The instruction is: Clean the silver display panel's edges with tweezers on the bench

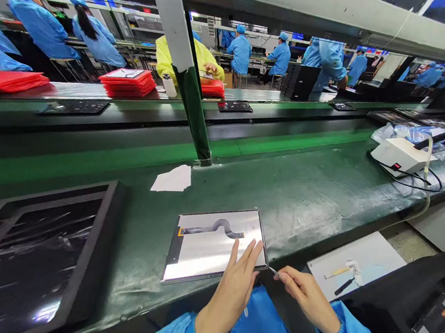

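A flat display panel (201, 249) with a silvery back lies on the green bench near its front edge. Across its back runs a dark curved ribbon cable (222, 225) with an orange-edged end. My left hand (234, 281) rests on the panel's right part, fingers stretched out and flat. Pinched in my right hand (302, 291) is a thin metal tool (274, 271), whose tip meets the panel's near right corner. The tool's exact kind is too small to make out.
A torn white paper (172, 179) lies behind the panel. Black foam trays (115, 219) stand at left. A white device (401, 155) with cables sits at right. Small tools lie on a white board (388, 253). A post (197, 105) rises behind; co-workers sit beyond the conveyor.
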Motion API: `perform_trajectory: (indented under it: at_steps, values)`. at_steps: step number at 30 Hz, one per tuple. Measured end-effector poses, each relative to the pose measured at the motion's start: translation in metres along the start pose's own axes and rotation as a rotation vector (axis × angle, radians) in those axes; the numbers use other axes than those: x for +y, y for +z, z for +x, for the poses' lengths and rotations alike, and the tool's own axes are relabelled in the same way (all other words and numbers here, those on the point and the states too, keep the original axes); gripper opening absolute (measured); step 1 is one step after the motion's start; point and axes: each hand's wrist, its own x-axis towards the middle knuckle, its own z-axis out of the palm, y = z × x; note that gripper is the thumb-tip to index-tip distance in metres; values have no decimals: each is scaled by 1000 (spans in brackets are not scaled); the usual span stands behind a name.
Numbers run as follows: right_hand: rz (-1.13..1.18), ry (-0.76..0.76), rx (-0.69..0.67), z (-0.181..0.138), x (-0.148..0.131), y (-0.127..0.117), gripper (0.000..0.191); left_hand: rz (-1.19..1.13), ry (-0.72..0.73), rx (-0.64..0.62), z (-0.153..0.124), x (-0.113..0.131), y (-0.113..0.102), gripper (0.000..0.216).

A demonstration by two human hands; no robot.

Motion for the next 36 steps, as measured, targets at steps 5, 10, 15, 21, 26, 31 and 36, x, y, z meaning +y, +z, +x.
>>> perform_trajectory:
  at_steps: [5,10,15,21,26,31,36]
  values:
    - [88,22,-40,-1,-2,2,33,-49,-4,-33,-1,-1,-2,68]
    - [115,50,-26,-1,3,3,40,-93,-37,-45,-2,-2,-2,68]
    - [125,24,19,-2,2,6,44,-118,-42,-46,-2,-2,-2,70]
    - [219,81,-16,-4,1,10,48,-146,-40,-77,-2,-1,-7,74]
    - [202,73,48,-5,4,14,54,-153,-36,-95,-2,-3,-7,76]
    - [302,95,64,-7,1,21,47,-163,-51,-98,-4,-4,-4,73]
    - [368,152,60,-8,1,24,56,-174,-66,-109,-4,-3,-3,72]
